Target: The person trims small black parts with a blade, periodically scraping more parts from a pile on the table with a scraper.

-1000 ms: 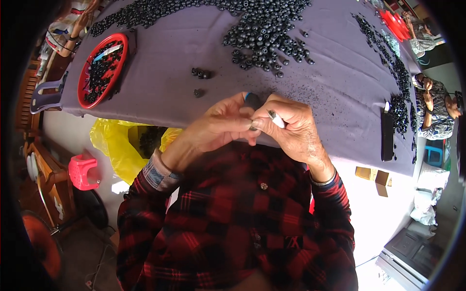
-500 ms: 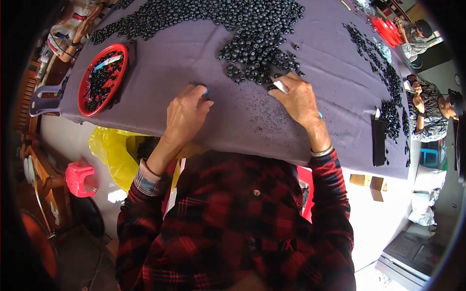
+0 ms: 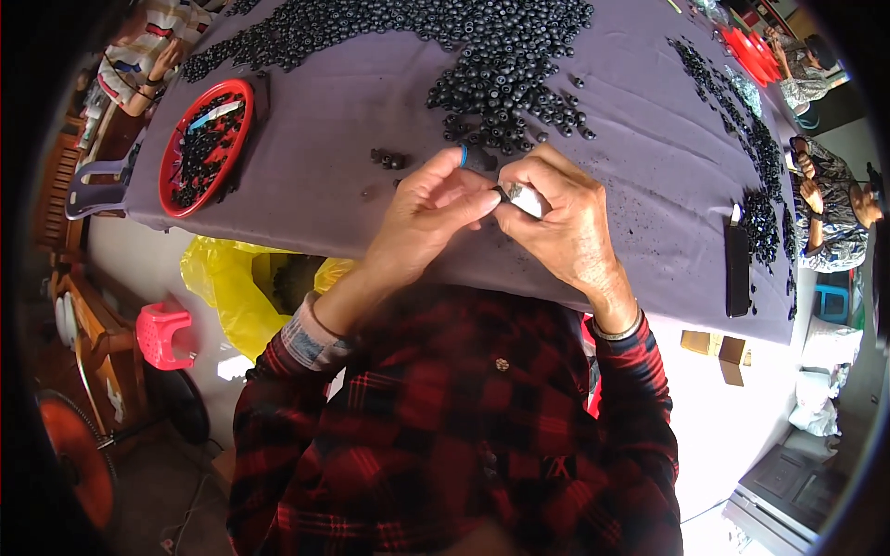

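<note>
"Where is the work happening?"

"Just on the near side of the heap of black round pieces (image 3: 496,69). The left hand (image 3: 426,204) and right hand (image 3: 561,208) meet there, above the tabletop (image 3: 324,157). A small dark piece (image 3: 502,195) sits between them."

"And each grip?"

"The right one pinches a short white tool (image 3: 528,200) between thumb and fingers. The left thumb tip is at the dark piece, but I cannot tell whether the fingers behind close on it. The left forefinger, in a dark cover (image 3: 478,158) with a blue edge, points toward the heap."

"How would you do this well?"

"I'd seat the piece firmly against the left thumb first, then let the right hand make small, controlled movements. Bracing the hands on each other should steady both. The tool's working end is too small to make out, so I'd treat it as sharp and keep the bare left thumb out of its line."

"Anything about the spot itself?"

"It seems handy, with the heap within easy reach. A few loose pieces (image 3: 387,158) lie left of the heap's near end, and the red bowl (image 3: 168,176) is farther left of it. I'd keep the wrists low and avoid brushing those pieces."
</note>
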Available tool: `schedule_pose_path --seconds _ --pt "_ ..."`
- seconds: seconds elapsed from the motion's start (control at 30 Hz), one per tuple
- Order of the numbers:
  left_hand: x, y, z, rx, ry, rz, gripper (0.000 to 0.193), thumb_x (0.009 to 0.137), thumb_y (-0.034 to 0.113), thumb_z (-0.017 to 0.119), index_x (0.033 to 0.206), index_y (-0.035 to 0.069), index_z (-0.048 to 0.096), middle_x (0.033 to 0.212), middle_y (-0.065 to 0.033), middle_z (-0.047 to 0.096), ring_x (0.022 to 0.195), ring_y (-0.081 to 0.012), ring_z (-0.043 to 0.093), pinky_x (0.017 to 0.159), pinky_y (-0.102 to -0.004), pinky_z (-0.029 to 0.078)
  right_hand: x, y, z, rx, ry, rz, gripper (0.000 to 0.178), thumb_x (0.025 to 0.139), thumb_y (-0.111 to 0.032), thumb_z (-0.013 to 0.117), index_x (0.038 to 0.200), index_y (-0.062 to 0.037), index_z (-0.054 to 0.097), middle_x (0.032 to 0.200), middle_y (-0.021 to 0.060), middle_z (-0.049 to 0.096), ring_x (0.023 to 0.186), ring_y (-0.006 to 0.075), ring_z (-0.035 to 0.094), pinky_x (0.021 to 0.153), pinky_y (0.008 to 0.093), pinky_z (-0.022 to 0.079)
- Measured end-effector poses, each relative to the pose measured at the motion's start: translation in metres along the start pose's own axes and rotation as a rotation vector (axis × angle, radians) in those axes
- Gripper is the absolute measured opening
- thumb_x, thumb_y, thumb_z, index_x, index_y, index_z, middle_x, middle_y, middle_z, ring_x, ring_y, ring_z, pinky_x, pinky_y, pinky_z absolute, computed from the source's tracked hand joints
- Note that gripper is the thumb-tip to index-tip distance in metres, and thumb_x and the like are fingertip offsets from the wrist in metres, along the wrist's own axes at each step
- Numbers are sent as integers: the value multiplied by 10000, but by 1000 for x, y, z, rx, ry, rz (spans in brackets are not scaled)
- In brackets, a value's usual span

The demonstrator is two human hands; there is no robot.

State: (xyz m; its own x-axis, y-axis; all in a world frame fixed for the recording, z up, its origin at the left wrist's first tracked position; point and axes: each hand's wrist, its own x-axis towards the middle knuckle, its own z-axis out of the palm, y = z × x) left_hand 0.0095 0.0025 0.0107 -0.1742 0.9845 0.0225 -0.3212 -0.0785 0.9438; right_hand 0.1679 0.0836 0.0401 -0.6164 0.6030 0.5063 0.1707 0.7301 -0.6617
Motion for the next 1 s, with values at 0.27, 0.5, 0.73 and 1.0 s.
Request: schedule_pose_path --seconds 0.27,0.5,0.73,1.0 --pt "-1 0 -6 -354 -258 -197 211 898 122 635 1085 93 541 931 0 652 768 -77 557 715 -256 453 -3 -3 -3 261 -83 -9 257 673 5 785 894 -35 660 812 33 604 706 145 608 620 286 489" --pt "-3 -2 -9 -397 -267 -221 231 896 119 636 1101 89 534 960 0 643 791 -75 559 731 -254 463 -5 -11 0 303 -93 90 211 687 27 787 853 -19 667 802 14 576 719 101 568 631 245 475" --pt "-2 -4 -10 -487 -288 -232 345 885 115 647 1180 66 476 926 -8 591 807 -109 590 716 -258 478 -3 -10 2 413 -158 134 173 717 19 782 832 -5 656 803 12 569 706 105 573 621 249 484" --pt "-1 -4 -12 -580 -365 -213 286 911 107 608 1160 75 471 900 -27 595 846 -129 563 723 -282 463 -1 -12 -7 337 -65 239 177 899 -164 654 979 -8 630 767 12 558 694 96 526 649 248 451"
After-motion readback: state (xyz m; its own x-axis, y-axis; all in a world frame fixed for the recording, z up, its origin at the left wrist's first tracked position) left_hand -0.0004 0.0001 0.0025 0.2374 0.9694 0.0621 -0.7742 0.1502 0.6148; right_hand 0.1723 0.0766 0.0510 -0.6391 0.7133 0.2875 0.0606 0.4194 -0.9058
